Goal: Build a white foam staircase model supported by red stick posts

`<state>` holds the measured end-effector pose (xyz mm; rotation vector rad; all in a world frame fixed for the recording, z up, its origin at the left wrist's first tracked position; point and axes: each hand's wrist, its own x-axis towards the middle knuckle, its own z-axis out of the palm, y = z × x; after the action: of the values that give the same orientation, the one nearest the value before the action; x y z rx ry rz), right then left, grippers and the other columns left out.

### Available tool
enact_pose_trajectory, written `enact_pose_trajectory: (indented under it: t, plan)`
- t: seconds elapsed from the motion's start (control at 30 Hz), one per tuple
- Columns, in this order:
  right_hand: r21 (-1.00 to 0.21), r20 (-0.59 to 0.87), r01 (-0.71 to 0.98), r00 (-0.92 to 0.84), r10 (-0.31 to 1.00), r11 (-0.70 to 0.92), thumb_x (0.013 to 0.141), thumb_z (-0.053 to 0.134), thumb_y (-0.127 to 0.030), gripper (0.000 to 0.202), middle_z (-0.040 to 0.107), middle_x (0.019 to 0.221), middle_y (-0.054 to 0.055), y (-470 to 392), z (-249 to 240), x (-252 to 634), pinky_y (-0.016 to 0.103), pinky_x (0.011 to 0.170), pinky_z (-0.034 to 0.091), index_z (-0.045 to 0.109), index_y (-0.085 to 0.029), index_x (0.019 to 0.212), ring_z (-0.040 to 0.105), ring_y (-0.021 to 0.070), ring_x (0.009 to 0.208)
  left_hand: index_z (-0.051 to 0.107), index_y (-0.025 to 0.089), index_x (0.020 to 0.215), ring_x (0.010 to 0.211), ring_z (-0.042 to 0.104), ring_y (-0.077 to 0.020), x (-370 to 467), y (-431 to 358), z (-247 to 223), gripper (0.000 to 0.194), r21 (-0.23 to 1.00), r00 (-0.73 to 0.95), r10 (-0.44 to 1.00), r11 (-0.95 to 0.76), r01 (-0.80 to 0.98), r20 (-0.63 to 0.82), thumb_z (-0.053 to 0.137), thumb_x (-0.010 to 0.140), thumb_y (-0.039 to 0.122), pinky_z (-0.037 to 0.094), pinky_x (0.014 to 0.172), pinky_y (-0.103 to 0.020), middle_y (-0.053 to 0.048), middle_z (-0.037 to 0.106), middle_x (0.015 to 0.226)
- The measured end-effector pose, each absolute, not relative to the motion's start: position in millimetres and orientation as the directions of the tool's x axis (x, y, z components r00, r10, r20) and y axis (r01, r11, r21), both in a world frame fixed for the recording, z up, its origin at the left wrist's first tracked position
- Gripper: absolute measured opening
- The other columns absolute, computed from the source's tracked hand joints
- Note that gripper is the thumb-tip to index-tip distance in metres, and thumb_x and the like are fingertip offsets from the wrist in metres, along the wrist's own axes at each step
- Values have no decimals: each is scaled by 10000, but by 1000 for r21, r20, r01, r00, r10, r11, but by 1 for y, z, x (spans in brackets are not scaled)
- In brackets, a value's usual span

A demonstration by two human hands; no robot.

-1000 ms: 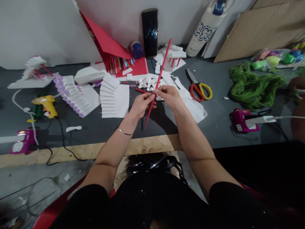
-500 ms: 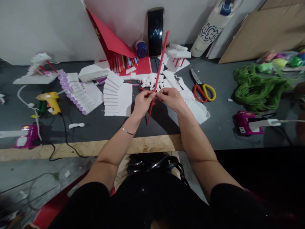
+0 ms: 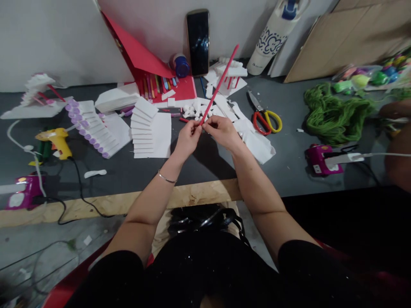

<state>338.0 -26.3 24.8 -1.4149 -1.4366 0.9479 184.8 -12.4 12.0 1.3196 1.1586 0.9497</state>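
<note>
The grip of the left hand [image 3: 188,139] is pinched on the near end of a long, thin red rod [image 3: 221,83]; the right hand [image 3: 223,132] gathers its fingertips there, whether clamped I cannot tell; the rod slants above the dark grey counter [image 3: 284,169]

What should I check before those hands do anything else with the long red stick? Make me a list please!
1. Left hand holding the red stick: ok, pinched low on the part that shows.
2. Right hand gripping it too: cannot tell; its fingertips are right by the pinch.
3. Stick apart from the small white model: cannot tell; they overlap in this view.
4. Scissors out of the hands: ok, lying on the table.
5. Glue gun cool: cannot tell; heat doesn't show.
6. White bits tidied: not ok, scattered just beyond the hands.
</note>
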Motion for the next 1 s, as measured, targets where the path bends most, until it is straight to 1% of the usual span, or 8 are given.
enact_pose_trajectory:
  t: [0.07, 0.13, 0.3, 0.43, 0.53, 0.67, 0.83, 1.0]
  plan:
    - [-951, 89, 303, 54, 995, 68, 867, 667, -248, 193, 536, 652, -35, -28, 28, 338, 304, 651, 355, 581, -222, 696, 436, 123, 656, 630, 214, 866, 717, 625, -107, 185, -12, 11, 146, 992, 107, 993, 37, 120, -50, 672, 959, 110, 491, 680, -182, 27, 662, 754]
    - [-956, 109, 282, 93, 990, 78, 896, 668, -284, 194, 512, 651, -33, -28, 30, 340, 305, 641, 349, 594, -226, 727, 430, 128, 656, 629, 218, 865, 700, 605, -99, 184, -13, 12, 152, 994, 59, 995, 77, 73, -81, 675, 965, 113, 473, 663, -179, 30, 656, 766]
    - [-957, 88, 287, 167, 982, 37, 933, 687, -317, 247, 529, 622, -30, -23, 24, 346, 310, 635, 347, 612, -224, 716, 441, 129, 640, 640, 218, 880, 523, 482, -62, 187, -19, 24, 152, 964, 150, 959, 252, -80, -238, 622, 1005, 133, 379, 502, -180, 46, 605, 733]
    - [-936, 42, 351, 132, 990, -7, 942, 723, -330, 360, 494, 564, -54, -21, 18, 346, 313, 629, 330, 562, -221, 640, 415, 114, 588, 632, 195, 844, 499, 464, -35, 188, -20, 32, 180, 934, 198, 934, 328, -142, -298, 609, 1006, 119, 312, 446, -148, 46, 578, 722]
    - [-938, 59, 347, 130, 990, 11, 979, 706, -378, 371, 535, 589, -48, -20, 15, 344, 304, 637, 348, 586, -216, 668, 465, 112, 601, 642, 180, 854, 501, 474, -30, 186, -20, 33, 212, 919, 234, 922, 353, -176, -310, 560, 1036, 110, 285, 428, -142, 43, 579, 724]
    - [-969, 22, 248, 109, 994, -6, 943, 759, -473, 335, 581, 633, -48, -20, 9, 339, 283, 606, 351, 632, -216, 770, 494, 107, 612, 669, 199, 865, 496, 493, -39, 187, -20, 28, 201, 949, 194, 947, 285, -131, -258, 589, 1034, 125, 324, 440, -159, 36, 625, 728]
    - [-979, -19, 199, 110, 994, -40, 850, 830, -477, 350, 603, 629, -38, -20, 7, 334, 282, 574, 345, 644, -208, 726, 465, 95, 572, 742, 234, 934, 514, 558, -54, 187, -22, 17, 169, 994, 147, 985, 98, -57, -89, 633, 1012, 132, 406, 518, -193, 29, 681, 738]
    - [-990, -7, 141, 100, 995, -22, 845, 791, -419, 277, 665, 674, -12, -21, 9, 332, 277, 593, 376, 678, -200, 717, 499, 101, 604, 751, 231, 968, 512, 576, -75, 187, -22, 16, 139, 995, 143, 985, 101, -17, -98, 640, 1015, 163, 402, 500, -223, 24, 693, 741]
